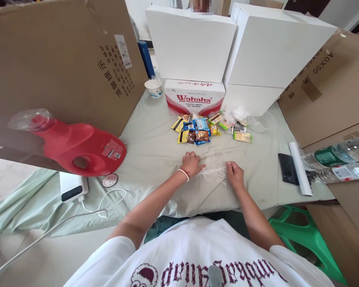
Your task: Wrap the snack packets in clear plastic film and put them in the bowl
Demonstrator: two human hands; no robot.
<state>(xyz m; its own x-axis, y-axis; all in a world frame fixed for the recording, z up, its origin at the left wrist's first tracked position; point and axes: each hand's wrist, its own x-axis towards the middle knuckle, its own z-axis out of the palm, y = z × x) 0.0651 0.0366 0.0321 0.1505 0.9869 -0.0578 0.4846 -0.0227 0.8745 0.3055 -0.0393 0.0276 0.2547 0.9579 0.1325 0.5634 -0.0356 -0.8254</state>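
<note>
A clear plastic bag [214, 170] lies flat on the pale green cloth [155, 151] between my two hands. My left hand [192, 162], with a red and white bracelet at the wrist, has its fingers curled on the bag's left edge. My right hand [235, 175] is closed on the bag's right edge. Just beyond the bag lies a pile of small snack packets [197, 129] in blue, yellow and brown wrappers, with a few more wrapped pieces [242, 136] to its right.
A red jug [77, 145] lies on its side at left beside a white power bank [72, 187] and cable. Behind the snacks stand a Wahaha carton [194, 97], white boxes [191, 44] and a paper cup [153, 87]. At right: black phone [287, 168], paper roll [300, 167], water bottles [338, 153].
</note>
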